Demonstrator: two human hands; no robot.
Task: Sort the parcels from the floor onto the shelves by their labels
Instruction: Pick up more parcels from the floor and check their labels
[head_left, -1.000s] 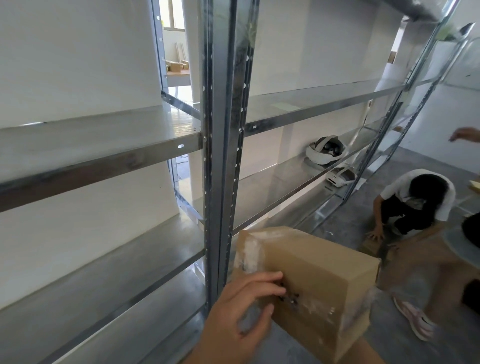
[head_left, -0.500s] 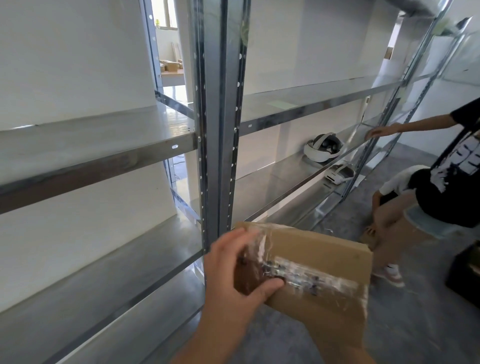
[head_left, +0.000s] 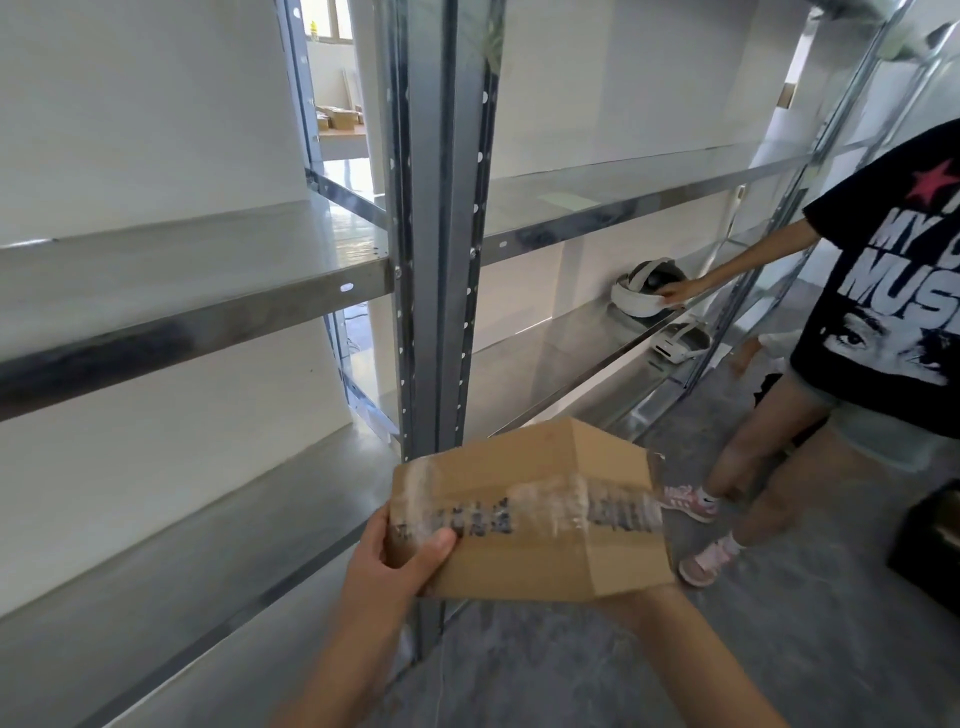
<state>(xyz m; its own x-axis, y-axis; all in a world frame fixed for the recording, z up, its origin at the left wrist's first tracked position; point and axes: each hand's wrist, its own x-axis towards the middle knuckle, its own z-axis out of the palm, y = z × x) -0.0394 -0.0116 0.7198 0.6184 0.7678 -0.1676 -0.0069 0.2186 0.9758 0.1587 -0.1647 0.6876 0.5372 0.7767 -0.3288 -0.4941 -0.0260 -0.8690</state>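
Note:
A brown cardboard parcel (head_left: 540, 556) with clear tape and blurred black print across its top is held in front of me, low in the view. My left hand (head_left: 400, 558) grips its left end, thumb on top over the tape. My right hand is hidden beneath the parcel's right side; only its forearm (head_left: 675, 654) shows, so it seems to bear the box from below. The parcel hangs just in front of the grey upright post (head_left: 441, 234) of the metal shelves (head_left: 208, 312), above the floor.
A person in a black printed T-shirt (head_left: 893, 291) stands at right, one hand on a white headset (head_left: 641, 296) on a middle shelf. A second white headset (head_left: 680, 345) lies lower. A dark box (head_left: 935, 545) sits on the floor at far right.
The parcel has been turned so its taped face points up, and my left hand shifted to its left end. The person at right stepped closer and reached the headset.

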